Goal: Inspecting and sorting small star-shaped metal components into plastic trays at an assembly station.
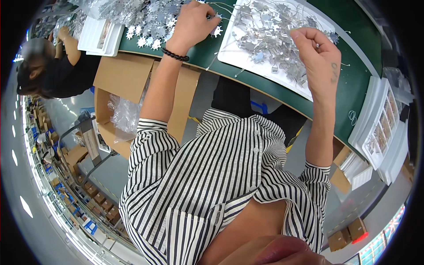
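Dark green tabletop (207,59) stretches under the work, in a wide room with a grey floor (115,172), and on it lies a shallow white plastic tray (227,51), the landmark for everything else. Inside the tray sits a tangled heap of silvery metal pieces with thin pale wires (269,42), some of the wires trailing past its rim. Left of the tray, flat silvery star-shaped pieces (154,18) spread in a dense pile, with clear plastic bags (112,9) beyond them. The person's left hand (193,24), above a black beaded bracelet (175,54), reaches between that pile and the tray, its fingers curled downward; one star-shaped piece shows just beside the fingertips, but whether they pinch anything cannot be told. The right hand (322,55) is over the tray's right part, thumb and forefinger drawn close together above the wired heap; it cannot be told whether something is pinched between them. Right of the tray, a small loop of pale wire (352,116) lies on the tabletop, and farther out stand white plastic containers (375,137) with coppery contents. Well to the left of the tray are an open brown cardboard box (119,73) holding crumpled clear plastic film (125,115), another white container (112,42) and a co-worker in a dark top (73,73).
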Tool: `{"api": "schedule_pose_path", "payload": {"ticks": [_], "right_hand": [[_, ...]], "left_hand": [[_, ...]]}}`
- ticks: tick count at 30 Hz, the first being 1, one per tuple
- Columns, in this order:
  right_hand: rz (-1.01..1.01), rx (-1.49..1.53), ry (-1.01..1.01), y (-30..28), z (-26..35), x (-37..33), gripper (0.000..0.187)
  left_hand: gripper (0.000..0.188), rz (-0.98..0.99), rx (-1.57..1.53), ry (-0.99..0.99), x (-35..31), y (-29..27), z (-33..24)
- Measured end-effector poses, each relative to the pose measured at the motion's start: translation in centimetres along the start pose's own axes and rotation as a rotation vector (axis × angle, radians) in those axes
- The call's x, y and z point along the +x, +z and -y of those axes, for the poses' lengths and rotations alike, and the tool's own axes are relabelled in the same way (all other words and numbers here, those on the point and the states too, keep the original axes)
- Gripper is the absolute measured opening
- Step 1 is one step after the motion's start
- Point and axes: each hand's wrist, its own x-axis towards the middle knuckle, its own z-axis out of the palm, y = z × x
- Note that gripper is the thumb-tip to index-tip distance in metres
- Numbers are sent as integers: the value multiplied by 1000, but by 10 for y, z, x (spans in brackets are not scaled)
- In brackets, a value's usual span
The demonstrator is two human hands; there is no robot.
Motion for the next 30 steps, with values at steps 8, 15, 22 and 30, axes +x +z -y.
{"api": "schedule_pose_path", "payload": {"ticks": [8, 15, 22, 30], "right_hand": [[38, 89, -1, 13, 0, -5, 14], [-23, 34, -82, 30, 16, -15, 11], [-75, -126, -281, 38, 26, -24, 9], [-136, -190, -279, 40, 17, -24, 9]], "left_hand": [[37, -124, 81, 19, -9, -2, 0], [30, -190, -751, -548, -6, -40, -68], [34, -341, -1150, -470, -18, -63, -137], [28, -553, -1110, -325, -19, -45, -147]]}}
